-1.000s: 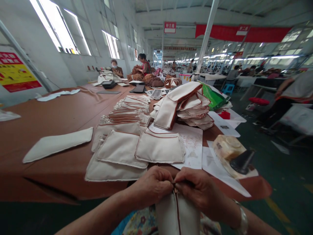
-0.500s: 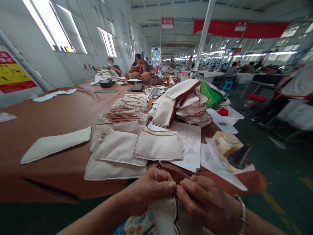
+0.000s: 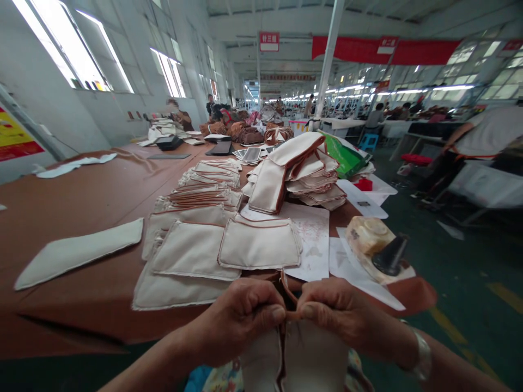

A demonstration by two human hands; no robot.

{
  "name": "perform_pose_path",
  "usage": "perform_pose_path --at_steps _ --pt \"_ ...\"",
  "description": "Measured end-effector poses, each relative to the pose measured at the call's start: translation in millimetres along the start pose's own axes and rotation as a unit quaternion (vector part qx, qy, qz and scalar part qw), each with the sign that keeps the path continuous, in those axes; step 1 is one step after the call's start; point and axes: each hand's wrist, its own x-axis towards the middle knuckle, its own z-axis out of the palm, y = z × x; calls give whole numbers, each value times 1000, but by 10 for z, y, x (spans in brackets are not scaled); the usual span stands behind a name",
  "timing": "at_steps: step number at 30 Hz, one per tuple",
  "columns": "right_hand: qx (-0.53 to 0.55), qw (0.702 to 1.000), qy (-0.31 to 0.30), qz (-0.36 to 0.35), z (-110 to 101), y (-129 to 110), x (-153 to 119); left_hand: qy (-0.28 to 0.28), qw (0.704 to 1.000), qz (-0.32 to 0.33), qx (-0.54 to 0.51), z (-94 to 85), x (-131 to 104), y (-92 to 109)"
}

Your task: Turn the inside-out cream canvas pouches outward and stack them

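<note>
My left hand [image 3: 245,316] and my right hand [image 3: 347,316] meet at the table's front edge, fingers closed. Between them they pinch the brown edge of a cream leather piece [image 3: 316,354], one hand on each side of its seam. A short brown strip spans the gap between my thumbs. The piece hangs down toward my lap, its two cream panels divided by a dark brown-lined seam. Just beyond my hands lie flat cream panels [image 3: 259,245] with stitched brown edges, overlapping one another. A bangle is on my right wrist.
Rows of stitched panels [image 3: 208,190] and a taller stack [image 3: 314,185] stand on the brown-covered table [image 3: 93,201]. A single panel [image 3: 81,250] lies at left. At right are paper sheets [image 3: 310,234], a yellowish container [image 3: 370,234] and a black cone [image 3: 390,255]. Other people work farther back.
My hands have moved apart slightly, and the right hand has turned so that both thumbs face each other. The brown strip between them now shows. The view has shifted a little to the right.
</note>
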Motion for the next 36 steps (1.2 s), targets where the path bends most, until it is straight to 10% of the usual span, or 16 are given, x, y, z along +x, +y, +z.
perform_pose_path --at_steps 8,15,24,31,36 --pt "242 970 -33 0 65 199 29 17 965 -59 -254 146 -39 -199" --pt "48 995 -69 -57 -129 -96 131 21 995 2 -94 40 14 -93" --pt "163 984 -52 -49 115 146 255 -6 989 -29 -142 32 26 -232" --pt "153 985 -75 -4 -89 277 149 -44 993 -111 -22 -278 -57 -195" --pt "102 984 -141 -28 -142 146 316 -32 997 -68 28 -162 11 -26"
